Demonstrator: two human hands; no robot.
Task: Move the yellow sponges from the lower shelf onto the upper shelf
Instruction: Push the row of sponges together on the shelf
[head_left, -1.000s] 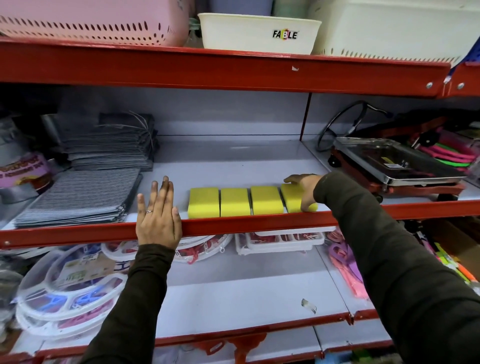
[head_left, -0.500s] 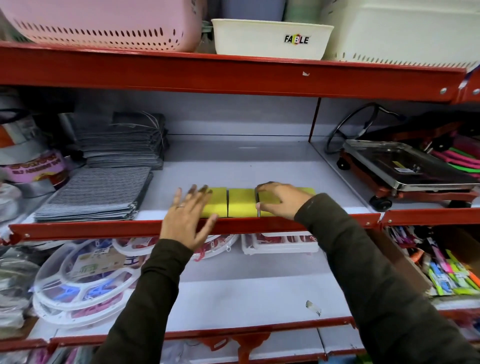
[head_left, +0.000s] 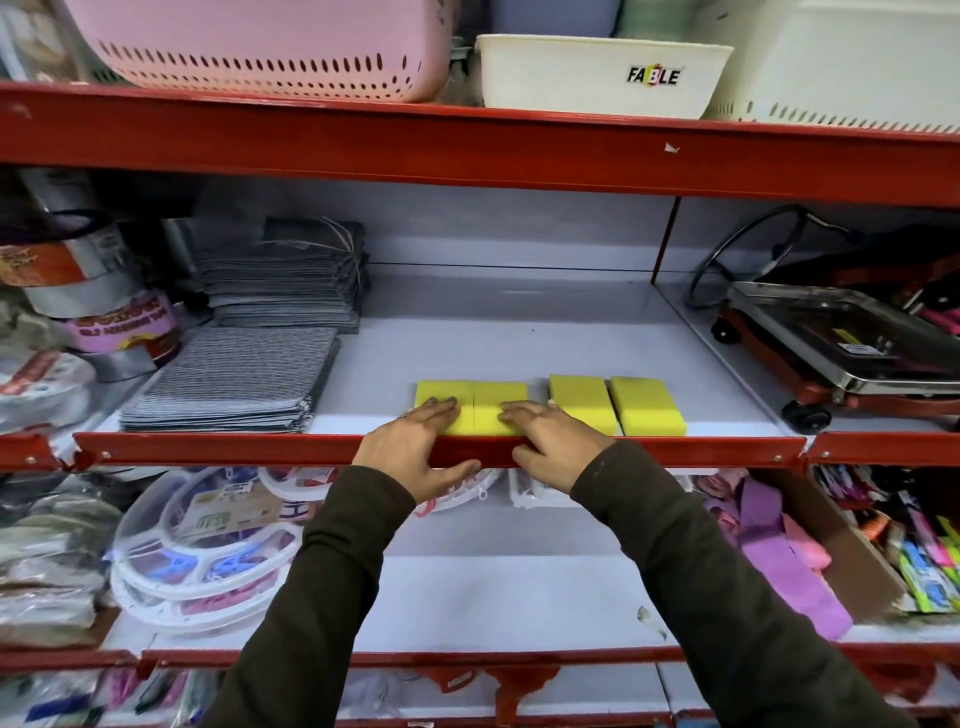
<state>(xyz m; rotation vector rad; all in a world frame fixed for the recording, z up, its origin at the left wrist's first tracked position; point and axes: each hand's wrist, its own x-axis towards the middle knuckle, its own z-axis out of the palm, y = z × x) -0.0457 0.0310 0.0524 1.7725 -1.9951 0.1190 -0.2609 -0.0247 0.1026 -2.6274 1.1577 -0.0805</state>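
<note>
Where sponges (head_left: 470, 397) lie, flat hands (head_left: 410, 449).

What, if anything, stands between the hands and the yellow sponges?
Nothing visible. The left hand and right hand already rest their fingers on the two left yellow sponges, reaching over the red shelf lip.

Both arms are in long dark brownish-olive sleeves (head_left: 332, 597) that run right down to the wrists, bare hands, and there's maybe a thin ring on the left hand (head_left: 410, 447), kinda blurry.
</note>
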